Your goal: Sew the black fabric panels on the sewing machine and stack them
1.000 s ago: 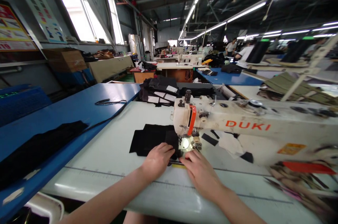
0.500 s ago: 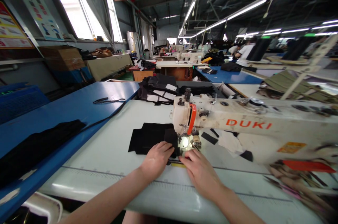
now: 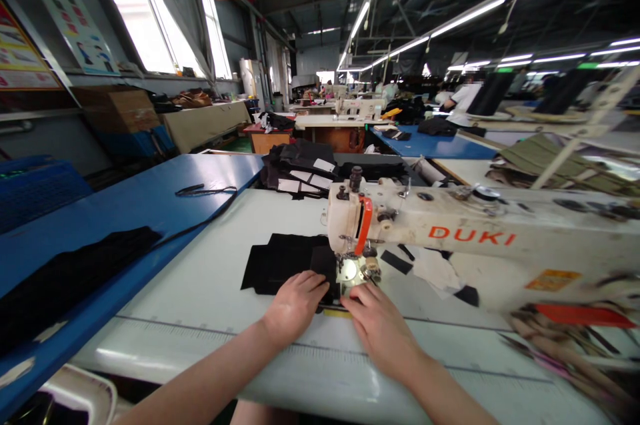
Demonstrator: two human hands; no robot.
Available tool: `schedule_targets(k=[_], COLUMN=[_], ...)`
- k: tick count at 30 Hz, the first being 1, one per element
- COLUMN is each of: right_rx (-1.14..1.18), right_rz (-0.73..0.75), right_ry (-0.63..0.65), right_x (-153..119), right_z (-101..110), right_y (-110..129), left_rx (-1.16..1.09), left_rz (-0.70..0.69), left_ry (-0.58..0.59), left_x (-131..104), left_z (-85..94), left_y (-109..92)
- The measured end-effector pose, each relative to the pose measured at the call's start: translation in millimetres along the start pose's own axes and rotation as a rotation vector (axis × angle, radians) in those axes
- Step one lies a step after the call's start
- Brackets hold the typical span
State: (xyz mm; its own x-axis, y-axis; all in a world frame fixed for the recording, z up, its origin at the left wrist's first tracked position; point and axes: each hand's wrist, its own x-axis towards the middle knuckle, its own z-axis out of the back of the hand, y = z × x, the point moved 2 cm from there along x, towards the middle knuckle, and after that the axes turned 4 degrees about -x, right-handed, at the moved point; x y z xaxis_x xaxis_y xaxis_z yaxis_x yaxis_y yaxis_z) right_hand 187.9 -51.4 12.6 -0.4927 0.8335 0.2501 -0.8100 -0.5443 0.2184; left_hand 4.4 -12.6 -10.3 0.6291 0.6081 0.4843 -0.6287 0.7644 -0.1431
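Note:
A flat, notched piece of black fabric lies on the pale sewing table, its right end beside the needle plate of the white sewing machine. On the fabric's near right part rests my left hand, fingers laid flat and close together, pressing it down. Just right of it, my right hand has its fingers bent and its thumb and fingertips closed at the fabric's near right corner, in front of the lit needle plate. The fingertips partly cover that corner.
Black and white scraps lie behind the needle area. Beyond the machine head is a pile of black pieces with white labels. A blue table on the left holds black cloth and a strap. Scissors lie at right.
The black fabric has shifted very slightly left and toward me. My hands keep nearly the same places and poses.

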Motion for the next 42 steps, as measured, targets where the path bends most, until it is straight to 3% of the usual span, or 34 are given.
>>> schedule_targets(k=[11,28,38,42], right_rx=[0.061,-0.006,0.039,0.014], right_rz=[-0.022,-0.022,-0.026,0.023], right_ry=[-0.058,-0.006,-0.103,-0.045], right_x=[-3.4,-0.3,-0.1,3.4], right_z=[-1.2,-0.4,-0.9,-0.9], right_y=[-6.7,-2.8,-6.5,-4.3], left_rx=[0.021,0.013,0.094,0.126], left_rz=[-0.026,-0.049,-0.087,-0.12], left_ry=[0.06,0.068,0.13,0.161], left_x=[1.7,-0.5,2.4,2.9], left_z=[3.8,2.9,8.5,11.2], left_y=[-2.4,-2.6,-6.9,-7.3])
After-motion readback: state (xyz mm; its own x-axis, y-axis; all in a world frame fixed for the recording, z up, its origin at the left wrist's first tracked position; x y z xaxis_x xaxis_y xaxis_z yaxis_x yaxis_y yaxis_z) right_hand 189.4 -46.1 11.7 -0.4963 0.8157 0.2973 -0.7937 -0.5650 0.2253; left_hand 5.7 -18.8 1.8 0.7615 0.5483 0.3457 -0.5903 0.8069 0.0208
